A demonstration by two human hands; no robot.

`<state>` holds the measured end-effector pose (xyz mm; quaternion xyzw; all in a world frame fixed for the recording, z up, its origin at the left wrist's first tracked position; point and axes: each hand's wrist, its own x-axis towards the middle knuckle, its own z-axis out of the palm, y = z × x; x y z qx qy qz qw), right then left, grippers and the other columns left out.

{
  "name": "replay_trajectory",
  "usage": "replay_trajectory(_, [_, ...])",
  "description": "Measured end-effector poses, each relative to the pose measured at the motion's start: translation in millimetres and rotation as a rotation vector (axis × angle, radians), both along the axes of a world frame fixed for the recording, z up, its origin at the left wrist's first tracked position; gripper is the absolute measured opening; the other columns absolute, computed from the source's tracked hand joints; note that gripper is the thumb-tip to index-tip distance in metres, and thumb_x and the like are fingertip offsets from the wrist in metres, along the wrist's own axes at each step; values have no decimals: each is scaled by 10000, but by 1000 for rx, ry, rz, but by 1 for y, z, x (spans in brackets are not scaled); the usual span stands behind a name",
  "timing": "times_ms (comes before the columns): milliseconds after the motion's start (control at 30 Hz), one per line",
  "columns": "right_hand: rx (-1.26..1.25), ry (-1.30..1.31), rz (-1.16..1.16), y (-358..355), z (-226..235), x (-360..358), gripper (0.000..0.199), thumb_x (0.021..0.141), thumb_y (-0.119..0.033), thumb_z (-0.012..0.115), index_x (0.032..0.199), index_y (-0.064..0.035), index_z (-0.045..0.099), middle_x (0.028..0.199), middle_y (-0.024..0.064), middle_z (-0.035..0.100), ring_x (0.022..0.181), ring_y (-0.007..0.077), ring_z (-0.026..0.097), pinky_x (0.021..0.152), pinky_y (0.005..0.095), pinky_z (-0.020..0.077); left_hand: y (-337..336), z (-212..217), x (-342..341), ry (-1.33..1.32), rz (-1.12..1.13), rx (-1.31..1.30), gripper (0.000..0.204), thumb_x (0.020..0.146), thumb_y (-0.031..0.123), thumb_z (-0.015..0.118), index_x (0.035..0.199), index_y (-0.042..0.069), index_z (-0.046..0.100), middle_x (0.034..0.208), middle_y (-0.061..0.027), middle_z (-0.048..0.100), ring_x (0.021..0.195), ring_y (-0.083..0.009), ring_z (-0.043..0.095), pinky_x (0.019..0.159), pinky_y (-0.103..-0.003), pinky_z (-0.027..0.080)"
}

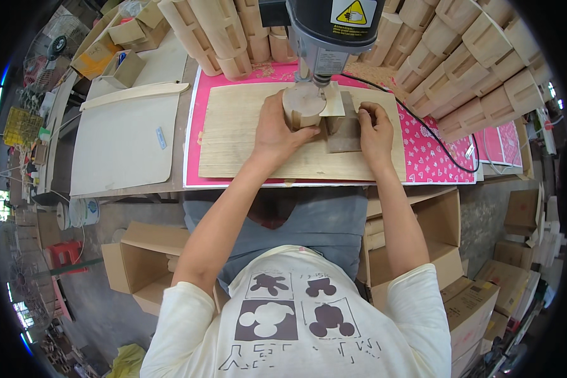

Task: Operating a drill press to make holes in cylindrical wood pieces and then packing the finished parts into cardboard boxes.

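Under the grey drill press head (pixel 334 28), we see the left hand (pixel 277 129) clamped around a round pale wooden block (pixel 302 104) while the right hand (pixel 373 129) pinches a dark flat wooden jig (pixel 343 135) just right of it; drilling seems underway, needing steady grip.

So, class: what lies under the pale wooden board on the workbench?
Under the wooden board lies a pink patterned sheet, showing along the edges. Below that is the workbench. What the board's middle covers cannot be seen.
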<state>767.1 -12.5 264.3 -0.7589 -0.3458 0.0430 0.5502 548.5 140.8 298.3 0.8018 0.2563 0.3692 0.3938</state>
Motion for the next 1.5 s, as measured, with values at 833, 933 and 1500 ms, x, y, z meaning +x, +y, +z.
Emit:
replay_trajectory(833, [504,283,315,95,229,28,359,1172,-437,667,1112,-122,829,889,-51,715,775,74,602,680,260,408,-2,6,8,-37,-53,130,875,760,175,1013,1516,51,591,1411,-241,660,1319,-483,596,1145,-552,513])
replay_trajectory(933, [386,-36,320,69,225,31,391,1156,-337,620,1273,-2,782,1138,33,772,988,123,647,867,303,501,-3,4,7,-19,-24,138,875,769,188,1011,1522,53,585,1413,-238,660,1325,-481,591,1152,-550,510])
replay_trajectory(1500, [507,-133,210,28,189,-27,354,1198,-308,618,1276,4,765,1210,57,801,1028,111,668,908,291,508,0,4,3,5,-38,82,904,767,197,1020,1542,45,579,1445,-243,653,1354,-472,582,1177,-544,500])
